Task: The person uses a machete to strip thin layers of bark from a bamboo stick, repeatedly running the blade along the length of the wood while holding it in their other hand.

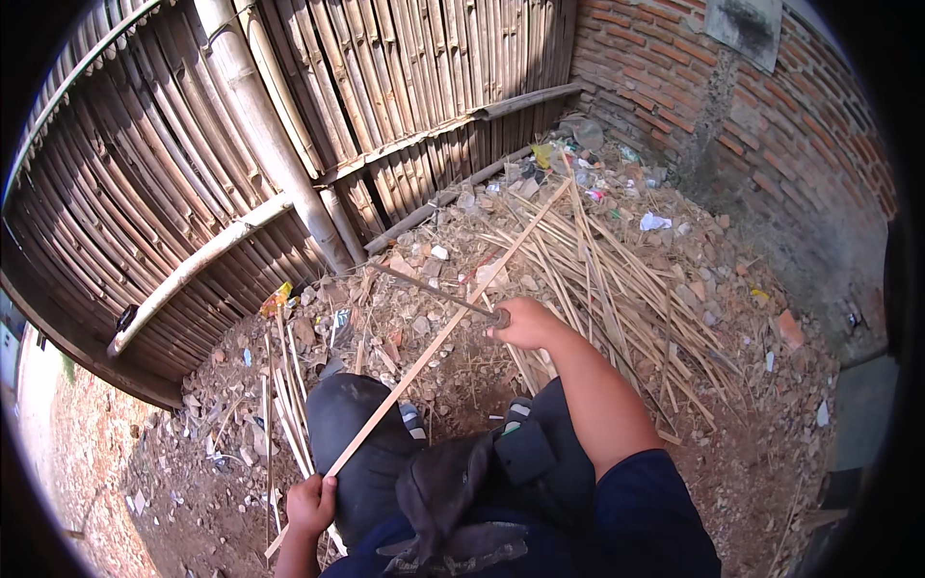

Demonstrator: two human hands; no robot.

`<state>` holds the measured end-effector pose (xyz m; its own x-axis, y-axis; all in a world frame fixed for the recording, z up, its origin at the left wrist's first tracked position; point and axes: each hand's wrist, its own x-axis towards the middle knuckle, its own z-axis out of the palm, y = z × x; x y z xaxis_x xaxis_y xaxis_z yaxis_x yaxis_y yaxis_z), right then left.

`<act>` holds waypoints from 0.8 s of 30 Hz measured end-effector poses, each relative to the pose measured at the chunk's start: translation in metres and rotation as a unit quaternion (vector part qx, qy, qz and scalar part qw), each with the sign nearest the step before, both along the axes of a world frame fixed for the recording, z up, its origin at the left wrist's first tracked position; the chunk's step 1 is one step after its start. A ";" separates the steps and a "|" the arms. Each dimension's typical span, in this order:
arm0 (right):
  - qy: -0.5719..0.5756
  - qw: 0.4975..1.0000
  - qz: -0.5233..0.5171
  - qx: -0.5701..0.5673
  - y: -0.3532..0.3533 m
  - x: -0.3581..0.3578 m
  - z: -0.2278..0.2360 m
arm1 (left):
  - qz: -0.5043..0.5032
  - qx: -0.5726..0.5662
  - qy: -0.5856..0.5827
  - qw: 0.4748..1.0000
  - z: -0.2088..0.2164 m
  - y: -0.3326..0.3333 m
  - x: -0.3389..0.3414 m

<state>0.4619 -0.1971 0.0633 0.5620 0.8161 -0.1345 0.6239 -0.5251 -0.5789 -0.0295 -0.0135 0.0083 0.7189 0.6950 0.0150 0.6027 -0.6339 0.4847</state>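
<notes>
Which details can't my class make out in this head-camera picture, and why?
All in the head view:
Thin tool: its grip, mostly covered by the right hand.
Wooden strip: one stretch, covered by the left hand.
Feet: partly hidden by the legs.
Litter: many pieces too small to identify.

Head-worn fisheye, looking steeply down, lap [443,482] close below, dark edges somewhat unclear

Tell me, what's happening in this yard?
A person with bent knees is handling a long pale strip. The left hand grips it near its lower end, and the right hand holds a long, dark blade-like tool that crosses the strip in this view; whether they touch is unclear. A pile of similar strips lies on the littered ground to the right, near a brick wall.
</notes>
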 end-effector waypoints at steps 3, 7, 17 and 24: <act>0.029 0.989 -0.123 0.071 -0.007 0.019 -0.007 | 0.006 0.019 -0.011 1.000 0.004 -0.002 0.002; -0.049 0.987 -0.142 0.048 -0.019 0.025 -0.020 | -0.004 0.053 0.002 0.999 0.018 -0.007 0.010; -0.086 0.992 0.008 -0.091 -0.010 -0.012 0.011 | -0.021 -0.032 0.070 0.997 0.053 -0.006 0.008; -0.090 0.991 0.016 -0.096 -0.010 -0.018 0.010 | -0.012 0.145 0.002 0.989 0.036 -0.020 -0.003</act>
